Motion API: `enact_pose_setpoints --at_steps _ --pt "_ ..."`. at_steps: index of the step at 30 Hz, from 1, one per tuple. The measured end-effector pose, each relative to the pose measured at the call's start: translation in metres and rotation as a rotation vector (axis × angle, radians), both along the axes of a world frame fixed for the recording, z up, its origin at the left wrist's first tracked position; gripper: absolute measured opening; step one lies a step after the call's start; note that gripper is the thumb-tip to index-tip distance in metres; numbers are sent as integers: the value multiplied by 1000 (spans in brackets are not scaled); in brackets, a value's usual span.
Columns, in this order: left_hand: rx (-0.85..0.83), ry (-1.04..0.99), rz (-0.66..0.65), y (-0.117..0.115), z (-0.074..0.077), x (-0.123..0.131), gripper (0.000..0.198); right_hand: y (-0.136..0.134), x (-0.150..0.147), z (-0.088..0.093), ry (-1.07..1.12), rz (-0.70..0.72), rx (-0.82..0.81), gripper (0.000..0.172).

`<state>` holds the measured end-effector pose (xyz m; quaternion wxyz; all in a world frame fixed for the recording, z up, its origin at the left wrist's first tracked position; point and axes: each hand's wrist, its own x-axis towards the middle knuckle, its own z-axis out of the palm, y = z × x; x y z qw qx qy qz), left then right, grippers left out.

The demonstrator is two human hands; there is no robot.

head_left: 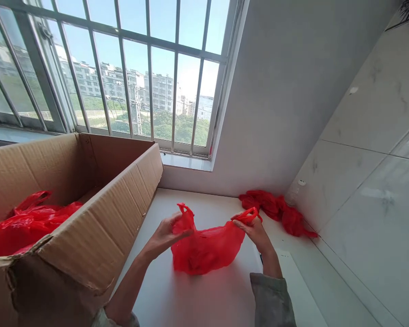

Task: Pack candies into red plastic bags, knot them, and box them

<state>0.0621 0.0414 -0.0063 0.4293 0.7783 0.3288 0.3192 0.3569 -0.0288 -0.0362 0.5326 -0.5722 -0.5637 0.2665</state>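
A thin red plastic bag (pixel 207 250) hangs between my two hands above the white tabletop (pixel 191 299). One of its handles is gripped by my left hand (pixel 170 231), thumb pressed against the plastic, with a loop sticking up above the fingers. The opposite handle is pinched in my right hand (pixel 254 229), its loop standing over the knuckles. The bag's mouth sags between the hands, and its lower part looks darker and crumpled. Whether anything lies inside cannot be made out.
To the left stands an open cardboard box (pixel 102 218) holding red plastic bags (pixel 34 222). More red bags (pixel 276 211) lie bunched at the back right by the wall. A barred window (pixel 132 81) is ahead, and a marble-patterned tiled wall (pixel 371 190) bounds the right.
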Motion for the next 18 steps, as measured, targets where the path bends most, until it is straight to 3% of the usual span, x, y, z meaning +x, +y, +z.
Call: enact_pose_setpoints --at_steps 2,5,11,14,18 --pt "-76 -69 -41 -1 4 6 38 4 -3 0 18 8 15 27" --pt "-324 -290 -73 0 6 11 40 10 -5 1 39 -4 35 27" --pt "-747 -743 50 16 4 13 31 23 -9 4 22 -74 108 25" --pt "-765 -783 94 25 4 18 36 31 -14 10 2 -32 98 24" --pt "-618 -846 264 30 -1 28 47 39 -23 18 -85 -54 106 25"
